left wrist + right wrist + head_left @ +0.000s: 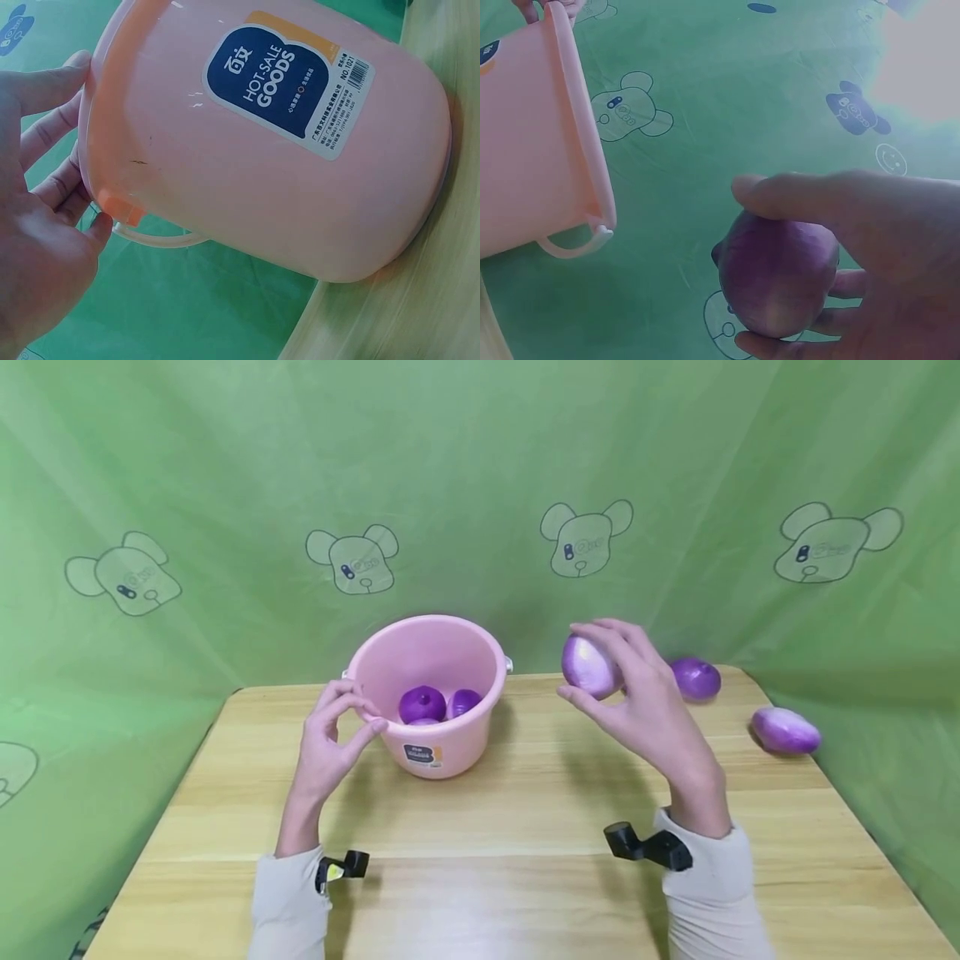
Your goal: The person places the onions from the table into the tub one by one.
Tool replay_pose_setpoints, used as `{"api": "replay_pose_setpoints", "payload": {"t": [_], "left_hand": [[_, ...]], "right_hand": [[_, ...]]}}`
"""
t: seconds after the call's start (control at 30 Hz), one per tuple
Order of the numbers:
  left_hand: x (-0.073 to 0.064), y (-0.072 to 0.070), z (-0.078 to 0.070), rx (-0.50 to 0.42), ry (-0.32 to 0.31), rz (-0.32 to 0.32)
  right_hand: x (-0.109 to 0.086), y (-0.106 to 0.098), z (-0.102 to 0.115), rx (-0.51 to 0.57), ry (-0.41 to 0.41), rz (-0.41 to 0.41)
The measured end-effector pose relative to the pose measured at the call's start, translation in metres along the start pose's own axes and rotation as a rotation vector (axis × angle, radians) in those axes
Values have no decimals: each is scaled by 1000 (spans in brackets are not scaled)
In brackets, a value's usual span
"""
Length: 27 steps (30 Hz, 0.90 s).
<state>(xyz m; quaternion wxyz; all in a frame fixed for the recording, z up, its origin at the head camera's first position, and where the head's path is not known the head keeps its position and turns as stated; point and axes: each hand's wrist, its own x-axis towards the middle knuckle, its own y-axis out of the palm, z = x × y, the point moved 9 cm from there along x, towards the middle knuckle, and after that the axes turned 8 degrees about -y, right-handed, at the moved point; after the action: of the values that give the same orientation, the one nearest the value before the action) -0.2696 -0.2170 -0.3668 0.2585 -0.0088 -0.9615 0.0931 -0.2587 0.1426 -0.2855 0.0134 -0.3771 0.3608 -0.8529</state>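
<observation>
A pink bucket [442,747] with a printed label stands on the table, its mouth tilted into view. Purple onions lie inside it, such as the onion [422,704] with its knob up. My left hand [330,739] pinches the bucket's left rim between thumb and fingers; the left wrist view shows the thumb [71,71] at the rim. Above the table, to the right of the bucket, my right hand [648,706] holds a purple-and-white onion [588,667]. In the right wrist view that onion [780,274] sits between thumb and fingers, apart from the bucket.
Two more onions rest on the table's right side: a round onion [697,680] near the back edge and a longer, paler onion [785,731] by the right edge. A green printed curtain [480,460] hangs behind the wooden table [480,893].
</observation>
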Motion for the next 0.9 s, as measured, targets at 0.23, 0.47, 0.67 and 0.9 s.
{"api": "replay_pose_setpoints", "payload": {"t": [0.23, 0.47, 0.67, 0.9], "left_hand": [[2, 2, 1, 3, -1, 9], [0, 0, 3, -5, -28, -9], [1, 2, 1, -3, -24, -5], [0, 0, 1, 0, -26, -11]], "right_hand": [[-6, 9, -4, 7, 5, 21], [-8, 12, -6, 5, -3, 34], [-12, 17, -5, 48, 3, 65], [-10, 22, 0, 62, -19, 61]]}}
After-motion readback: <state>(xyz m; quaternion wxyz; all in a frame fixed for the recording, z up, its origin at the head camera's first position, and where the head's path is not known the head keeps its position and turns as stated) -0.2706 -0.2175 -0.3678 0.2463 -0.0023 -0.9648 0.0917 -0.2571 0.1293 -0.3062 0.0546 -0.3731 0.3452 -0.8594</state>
